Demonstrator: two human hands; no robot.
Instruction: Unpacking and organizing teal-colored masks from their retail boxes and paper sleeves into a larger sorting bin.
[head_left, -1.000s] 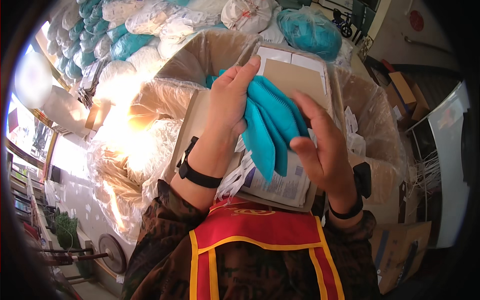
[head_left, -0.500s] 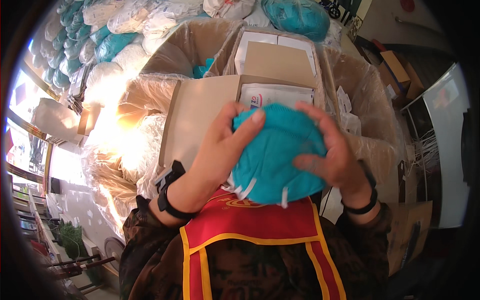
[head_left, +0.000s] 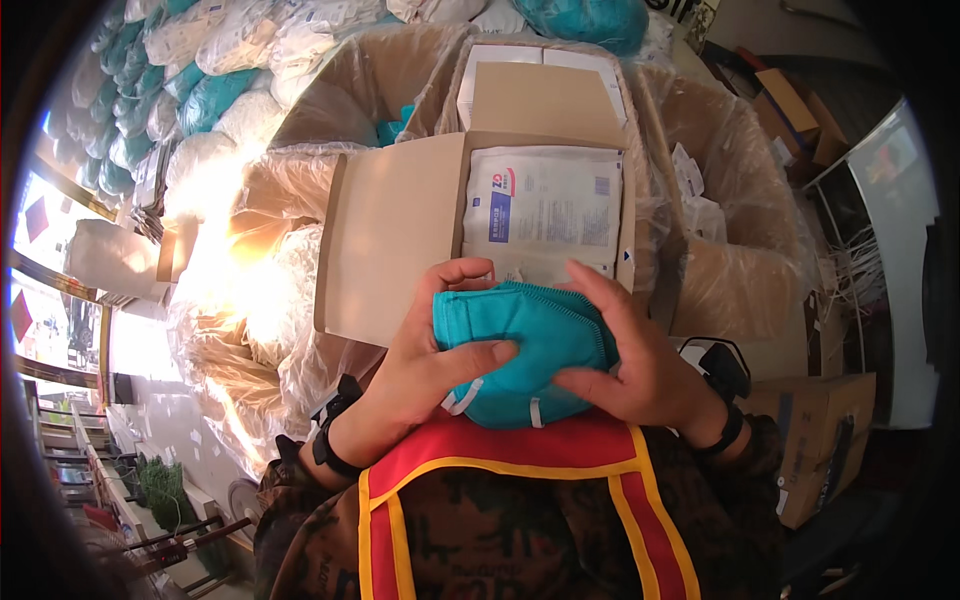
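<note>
Close in front of my apron are teal face masks (head_left: pixel 525 325), apparently a small stack, with white straps hanging at the lower edge. My left hand (head_left: pixel 420 350) grips their left side, its thumb across the front and its fingers behind. On the other side my right hand (head_left: pixel 640 365) cups the right edge, thumb against the front and fingers curled over the top. Just beyond the masks stands an open cardboard box (head_left: pixel 395 240) with its flaps spread. White printed packets (head_left: pixel 545 205) lie in it, partly hidden by my hands and the masks.
Large plastic-lined cartons (head_left: pixel 735 165) surround the open box; white boxes (head_left: pixel 500 65) stand behind it. Stuffed bags (head_left: pixel 215 100) are heaped at the far left. Crumpled clear plastic (head_left: pixel 290 300) bulges at the left, and a closed carton (head_left: pixel 825 445) sits at the lower right.
Both hands have brought the masks lower and closer to my apron, tilting them so the folded top edge shows. More of the white packets in the box is now visible.
</note>
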